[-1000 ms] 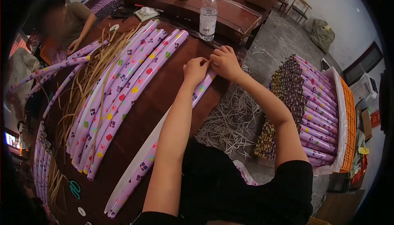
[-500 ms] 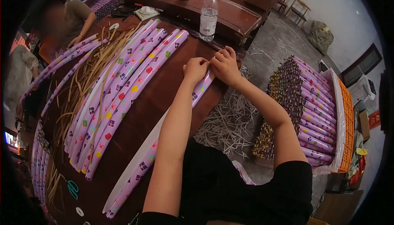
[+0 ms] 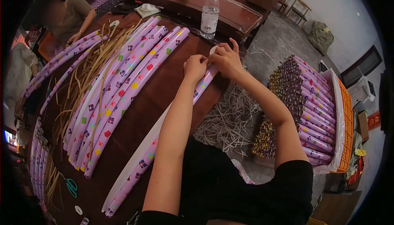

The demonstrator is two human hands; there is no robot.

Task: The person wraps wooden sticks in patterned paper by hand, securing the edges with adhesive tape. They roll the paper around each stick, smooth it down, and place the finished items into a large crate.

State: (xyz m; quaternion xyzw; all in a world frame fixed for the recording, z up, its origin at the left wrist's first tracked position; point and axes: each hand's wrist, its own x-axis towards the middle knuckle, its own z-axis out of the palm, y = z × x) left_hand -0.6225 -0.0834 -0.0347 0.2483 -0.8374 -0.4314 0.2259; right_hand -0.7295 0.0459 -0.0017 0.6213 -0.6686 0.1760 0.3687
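Observation:
A long roll of purple gift-patterned wrapping paper (image 3: 141,165) lies slantwise along the table's near edge, its white inner side showing along one edge. My left hand (image 3: 195,67) is closed on its far end, fingertips pinched together. Beside it, my right hand (image 3: 227,61) has curled fingers and one finger raised. Its fingertips meet the same end of the roll; whatever they pinch is hidden. A white round object (image 3: 213,50), perhaps a tape roll, peeks out behind the right fingers.
Several finished paper rolls (image 3: 127,93) lie to the left beside brown strips (image 3: 78,89). A water bottle (image 3: 209,15) stands beyond my hands. Green scissors (image 3: 71,187) lie near left. Stacked rolls (image 3: 314,118) fill an orange crate (image 3: 347,126) at right. Another person (image 3: 78,15) sits far left.
My right hand has shifted slightly right and down, its finger lifting higher. The white round object now shows behind it. My left hand stays nearly in place on the roll.

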